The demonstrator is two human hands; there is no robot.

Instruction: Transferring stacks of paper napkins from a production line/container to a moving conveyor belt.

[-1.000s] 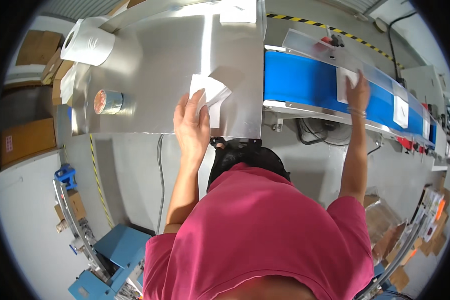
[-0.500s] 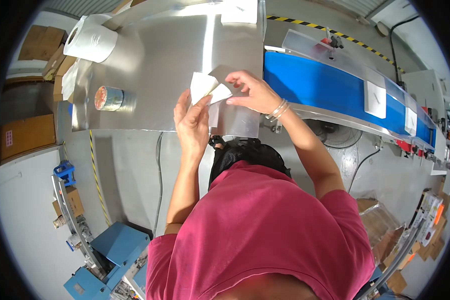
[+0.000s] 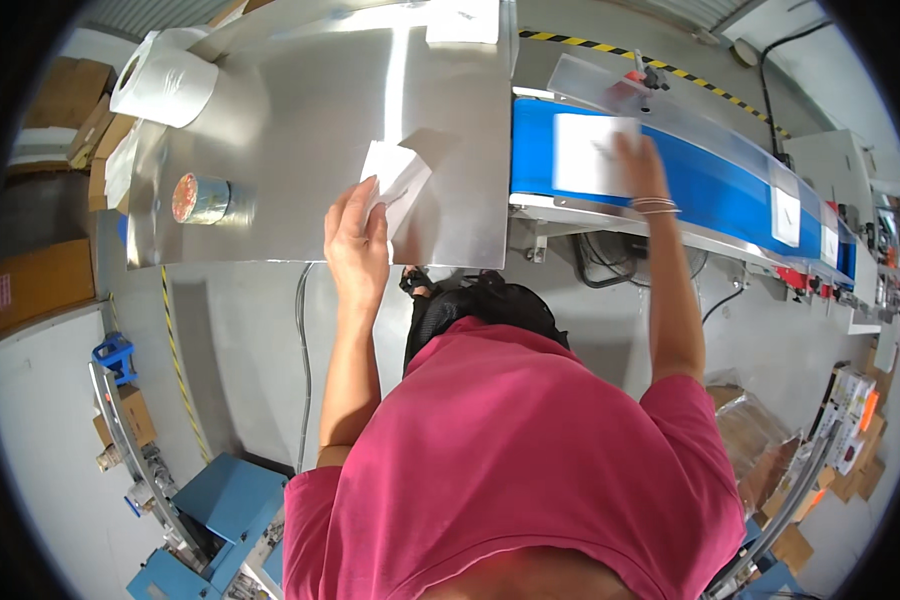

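My left hand (image 3: 358, 235) is closed on a small stack of folded white paper sheets (image 3: 398, 180), held over the metal table (image 3: 300, 130) near its front edge. The sheets fan apart at their upper end. Over the blue conveyor belt (image 3: 532, 150) to the right, my right hand (image 3: 642, 168) is at the right edge of a flat white sheet (image 3: 592, 155). Motion smears its fingers, so whether they pinch the sheet or only touch it does not show.
Farther along the belt lie more white sheets (image 3: 786, 215). A clear guard (image 3: 710, 150) runs along the belt's far side. On the table stand a white roll (image 3: 175, 85) and a roll of shiny tape (image 3: 200, 198); a white stack (image 3: 462, 20) lies at its far edge.
My right hand has gone from beside the stack to the right, over the belt, where a white sheet now lies at it. My left hand keeps its grip on the stack.
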